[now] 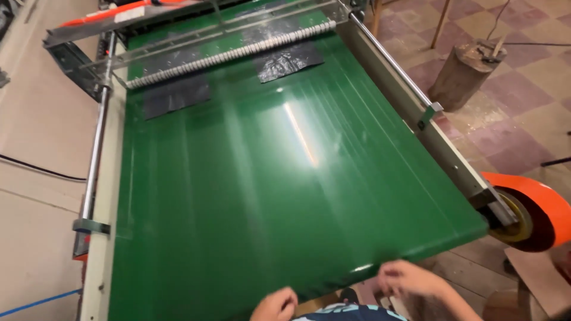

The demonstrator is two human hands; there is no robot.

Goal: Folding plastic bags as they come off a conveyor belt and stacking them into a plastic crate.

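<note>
At the green belt's (285, 196) near edge, both hands (410, 278) hover, grip empty.

Small factory workshop, machine floor.
Wide green conveyor belt (285, 196) filling the centre; orange roll (544, 205) at three o'clock; worn checkered floor (511, 113) at two.

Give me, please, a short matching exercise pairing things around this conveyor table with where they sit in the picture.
Things:
1. black plastic sheets
2. orange roll
3. wooden stump
4. left hand

Places:
A. on the checkered floor, upper right
B. at the belt's near edge, bottom
C. at the belt's far end, under the ridged roller
D. by the table's near right corner

Pairs: 1-C, 2-D, 3-A, 4-B
</note>
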